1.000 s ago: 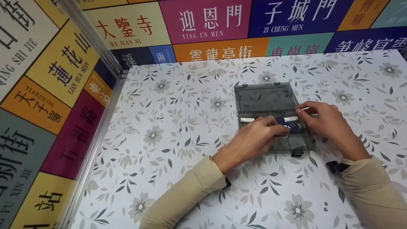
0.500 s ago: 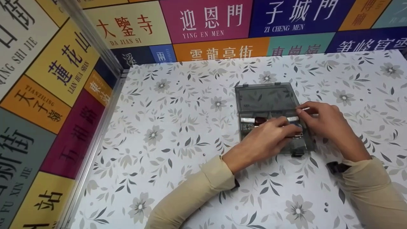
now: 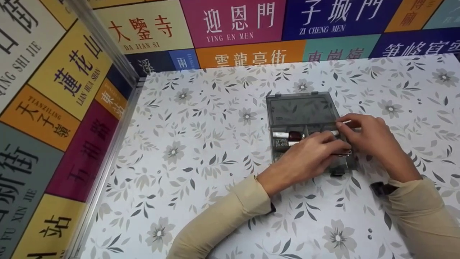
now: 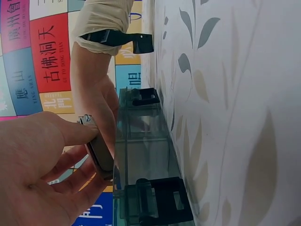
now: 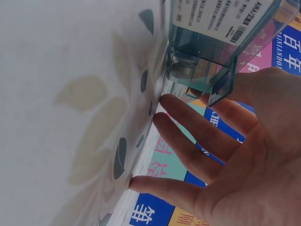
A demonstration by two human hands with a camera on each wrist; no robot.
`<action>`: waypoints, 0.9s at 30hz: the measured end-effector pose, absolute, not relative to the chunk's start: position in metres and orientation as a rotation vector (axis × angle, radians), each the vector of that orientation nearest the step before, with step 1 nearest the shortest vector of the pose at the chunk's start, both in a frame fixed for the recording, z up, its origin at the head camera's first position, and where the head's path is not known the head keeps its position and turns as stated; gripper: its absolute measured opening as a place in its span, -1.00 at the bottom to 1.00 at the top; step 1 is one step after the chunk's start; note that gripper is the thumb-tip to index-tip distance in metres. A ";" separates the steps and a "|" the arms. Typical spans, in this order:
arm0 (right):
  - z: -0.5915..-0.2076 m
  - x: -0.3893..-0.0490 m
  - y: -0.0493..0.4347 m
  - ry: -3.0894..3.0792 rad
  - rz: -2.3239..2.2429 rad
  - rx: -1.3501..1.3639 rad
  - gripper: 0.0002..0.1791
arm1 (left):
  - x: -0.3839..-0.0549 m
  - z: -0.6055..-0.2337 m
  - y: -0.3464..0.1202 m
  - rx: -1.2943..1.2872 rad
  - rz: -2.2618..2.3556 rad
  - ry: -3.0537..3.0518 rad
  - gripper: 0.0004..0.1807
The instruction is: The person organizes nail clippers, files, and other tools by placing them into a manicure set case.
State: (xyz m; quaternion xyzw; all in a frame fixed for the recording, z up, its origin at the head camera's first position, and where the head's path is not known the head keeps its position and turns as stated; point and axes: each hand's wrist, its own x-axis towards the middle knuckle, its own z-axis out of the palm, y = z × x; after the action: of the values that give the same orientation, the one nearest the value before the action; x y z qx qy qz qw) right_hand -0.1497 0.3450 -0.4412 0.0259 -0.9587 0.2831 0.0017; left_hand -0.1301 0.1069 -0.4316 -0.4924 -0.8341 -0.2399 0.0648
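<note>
A smoky see-through compartment box (image 3: 303, 109) lies on the table with its lid folded back. My left hand (image 3: 308, 154) is over its front right part. Thumb and fingers pinch a metal nail clipper (image 4: 100, 153), held just above the box's wall in the left wrist view. Inside the box lie a dark red nail polish bottle (image 3: 295, 136) with a white cap and a glittery bottle (image 3: 281, 142); my left hand covers much of the rest. My right hand (image 3: 373, 140) touches the box's right side, its other fingers (image 5: 188, 150) extended and resting on the tabletop.
The table (image 3: 201, 172) wears a white cloth printed with grey flowers and leaves. Colourful panels with street names (image 3: 237, 21) stand along its back and left edges. A black latch (image 3: 337, 172) sticks out at the box's front.
My left hand has moved right across the box with the nail clipper, uncovering the red and glittery bottles on the left. My right hand has stayed at the box's right side.
</note>
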 end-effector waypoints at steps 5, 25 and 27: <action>-0.441 -0.150 0.345 -2.994 0.885 0.073 -0.58 | -0.130 -0.434 0.109 -1.517 -0.742 -2.487 -0.68; -0.442 -0.149 0.347 -2.968 0.892 0.095 -0.59 | -0.124 -0.446 0.119 -1.478 -0.743 -2.499 -0.72; -0.443 -0.149 0.347 -2.965 0.892 0.100 -0.59 | -0.124 -0.447 0.118 -1.462 -0.713 -2.505 -0.71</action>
State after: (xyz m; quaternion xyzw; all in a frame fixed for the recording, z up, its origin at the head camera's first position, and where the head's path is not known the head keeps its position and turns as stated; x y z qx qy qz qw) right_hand -0.1494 0.3465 -0.4427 0.0324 -0.9568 0.2880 0.0218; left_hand -0.1239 0.1180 -0.4466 -0.4880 -0.8361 -0.2382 0.0773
